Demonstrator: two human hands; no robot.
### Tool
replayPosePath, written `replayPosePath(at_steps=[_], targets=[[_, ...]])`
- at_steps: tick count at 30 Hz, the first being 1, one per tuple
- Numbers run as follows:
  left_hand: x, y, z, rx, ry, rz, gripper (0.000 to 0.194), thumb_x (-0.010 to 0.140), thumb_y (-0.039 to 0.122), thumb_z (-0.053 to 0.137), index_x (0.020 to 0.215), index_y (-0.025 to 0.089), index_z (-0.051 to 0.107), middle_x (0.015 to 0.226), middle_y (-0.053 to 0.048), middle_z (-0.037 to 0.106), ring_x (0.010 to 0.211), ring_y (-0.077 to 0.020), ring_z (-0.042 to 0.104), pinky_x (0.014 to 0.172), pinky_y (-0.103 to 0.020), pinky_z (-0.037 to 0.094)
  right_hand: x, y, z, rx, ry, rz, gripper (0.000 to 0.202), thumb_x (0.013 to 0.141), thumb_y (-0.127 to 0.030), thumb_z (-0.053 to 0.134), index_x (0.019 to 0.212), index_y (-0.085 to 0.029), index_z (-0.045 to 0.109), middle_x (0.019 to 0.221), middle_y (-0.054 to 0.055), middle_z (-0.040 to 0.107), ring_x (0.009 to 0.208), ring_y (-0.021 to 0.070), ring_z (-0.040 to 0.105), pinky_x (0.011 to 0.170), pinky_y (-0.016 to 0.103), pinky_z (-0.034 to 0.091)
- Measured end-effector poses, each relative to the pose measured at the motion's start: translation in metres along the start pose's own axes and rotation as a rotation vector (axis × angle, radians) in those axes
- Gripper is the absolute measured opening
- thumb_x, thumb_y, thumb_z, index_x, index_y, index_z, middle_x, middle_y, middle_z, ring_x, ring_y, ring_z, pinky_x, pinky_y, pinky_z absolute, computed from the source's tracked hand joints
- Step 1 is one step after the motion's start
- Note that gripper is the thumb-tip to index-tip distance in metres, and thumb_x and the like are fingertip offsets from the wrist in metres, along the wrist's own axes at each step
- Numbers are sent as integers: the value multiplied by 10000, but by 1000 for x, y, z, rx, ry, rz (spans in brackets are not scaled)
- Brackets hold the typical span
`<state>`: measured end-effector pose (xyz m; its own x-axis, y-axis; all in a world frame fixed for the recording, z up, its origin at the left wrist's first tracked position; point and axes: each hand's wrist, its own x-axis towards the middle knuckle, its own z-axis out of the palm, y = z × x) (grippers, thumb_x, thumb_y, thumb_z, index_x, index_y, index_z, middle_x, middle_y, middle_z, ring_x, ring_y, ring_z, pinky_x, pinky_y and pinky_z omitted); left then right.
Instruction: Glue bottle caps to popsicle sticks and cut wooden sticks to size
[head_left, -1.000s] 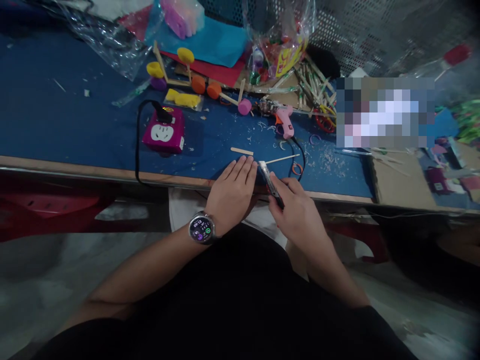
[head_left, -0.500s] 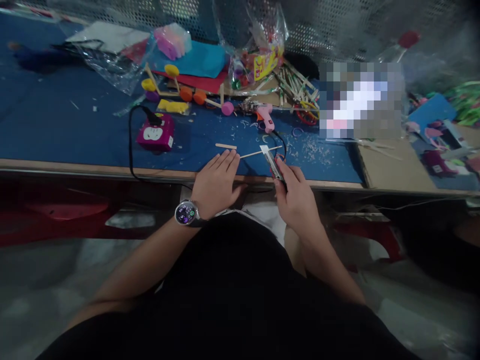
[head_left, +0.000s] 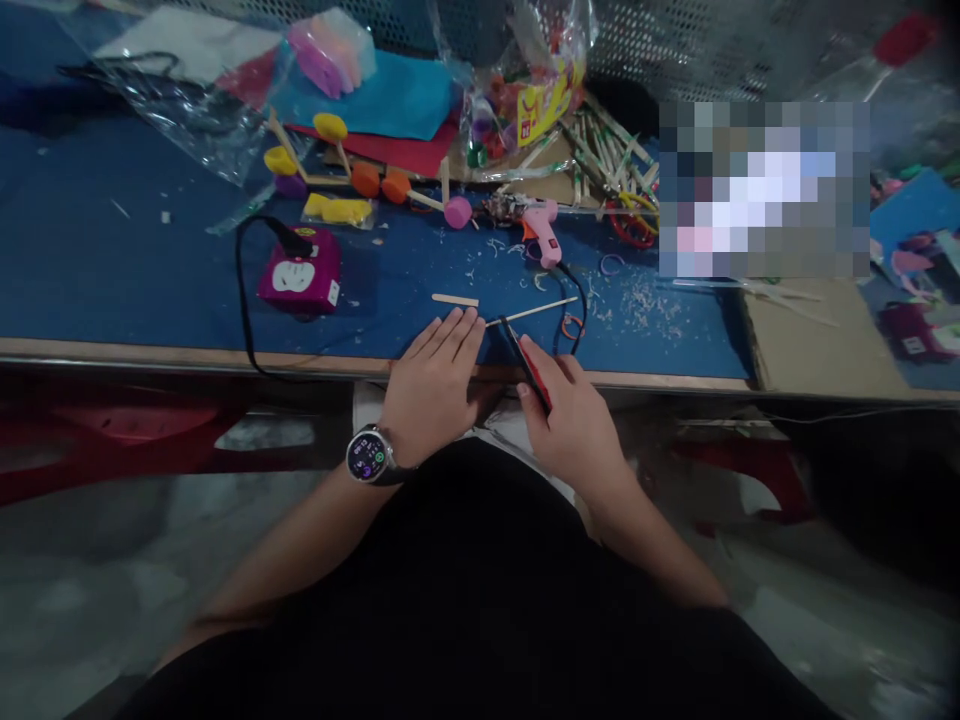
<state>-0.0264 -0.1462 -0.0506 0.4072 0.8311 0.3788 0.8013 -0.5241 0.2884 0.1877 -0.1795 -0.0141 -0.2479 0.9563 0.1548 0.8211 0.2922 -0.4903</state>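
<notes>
My left hand [head_left: 435, 380] lies flat near the front edge of the blue table, fingers stretched out, its fingertips at the left end of a thin wooden stick [head_left: 540, 309]. My right hand [head_left: 574, 425] is closed round a red and black cutter [head_left: 531, 373], whose tip is at the stick close to my left fingertips. A short flat wooden stick [head_left: 455, 300] lies just beyond my left fingers. Behind the thin stick rests a pink glue gun [head_left: 543, 232] with a black cable.
A purple power box [head_left: 301, 275] with a black cord stands at left. Colored caps on sticks, a plastic bag of caps [head_left: 525, 110], a pile of sticks [head_left: 600, 150] and red scissors [head_left: 631, 225] lie behind. Cardboard [head_left: 817, 340] is at right.
My right hand has moved left and turned the cutter, bringing its tip nearer my left fingers. My left hand still lies flat. The camera view has shifted slightly.
</notes>
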Motion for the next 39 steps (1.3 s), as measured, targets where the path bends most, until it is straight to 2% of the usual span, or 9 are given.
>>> replayPosePath(at_steps=[4, 9, 14, 17, 21, 27, 33, 37, 39], targets=[[-2, 0, 1, -12, 11, -3, 730, 1029, 370, 662, 1654, 27, 505, 1701, -249, 540, 1618, -376, 511, 1359, -557, 419, 2, -2, -12, -1, -116, 10, 609, 1113, -257, 479, 1717, -190, 433, 1517, 172, 729, 1224, 343, 782, 1042, 562, 668], [-3, 2, -1, -6, 10, 5, 696, 1078, 387, 612, 1647, 3, 502, 1701, -249, 539, 1631, -366, 494, 1369, -539, 408, 5, -1, -11, 44, -108, -27, 609, 1122, -229, 451, 1730, -207, 423, 1656, 134, 638, 1334, 293, 752, 1095, 481, 660], [-2, 3, -3, -51, -7, -34, 701, 1084, 384, 601, 1700, 80, 458, 1718, -223, 527, 1643, -356, 479, 1375, -555, 399, 8, -4, -9, 11, -133, 8, 629, 1120, -229, 452, 1748, -213, 414, 1564, 144, 712, 1222, 300, 796, 993, 463, 696], [-2, 2, -4, -48, -12, -31, 687, 1089, 364, 584, 1695, 66, 458, 1724, -221, 520, 1647, -347, 473, 1386, -540, 388, 8, -5, -10, 24, -137, 14, 640, 1118, -232, 458, 1756, -235, 405, 1567, 137, 713, 1215, 306, 801, 972, 468, 702], [-2, 1, -5, -63, -33, -32, 684, 1094, 359, 565, 1698, 59, 449, 1730, -222, 512, 1658, -347, 455, 1398, -540, 367, 8, -7, -8, 90, -141, 8, 650, 1120, -221, 459, 1765, -258, 389, 1638, 104, 658, 1318, 304, 766, 1066, 482, 673], [-2, 0, -4, -55, -23, -15, 678, 1102, 378, 558, 1674, 26, 470, 1723, -234, 516, 1651, -354, 466, 1391, -537, 375, 8, -10, -4, 45, -117, 26, 631, 1122, -233, 453, 1751, -219, 417, 1569, 121, 713, 1251, 298, 792, 1015, 458, 686], [-3, -1, -2, -65, -23, -16, 717, 1081, 392, 599, 1697, 59, 443, 1733, -231, 504, 1657, -356, 457, 1387, -549, 376, 7, -10, -7, 32, -103, 52, 615, 1130, -254, 440, 1745, -244, 432, 1547, 110, 731, 1231, 289, 794, 1003, 449, 681], [-3, -1, -2, -39, -16, 0, 713, 1082, 401, 607, 1676, 33, 463, 1728, -233, 511, 1648, -353, 471, 1387, -521, 377, 7, -9, -6, 11, -98, 51, 620, 1123, -245, 441, 1741, -193, 437, 1406, 145, 805, 1115, 293, 810, 954, 452, 684], [-3, -1, -2, -42, -6, -2, 700, 1090, 404, 595, 1677, 45, 468, 1725, -226, 520, 1645, -352, 477, 1385, -518, 379, 7, -10, -5, -8, -112, 47, 633, 1119, -242, 437, 1749, -179, 415, 1400, 156, 804, 1092, 287, 808, 923, 432, 681]])
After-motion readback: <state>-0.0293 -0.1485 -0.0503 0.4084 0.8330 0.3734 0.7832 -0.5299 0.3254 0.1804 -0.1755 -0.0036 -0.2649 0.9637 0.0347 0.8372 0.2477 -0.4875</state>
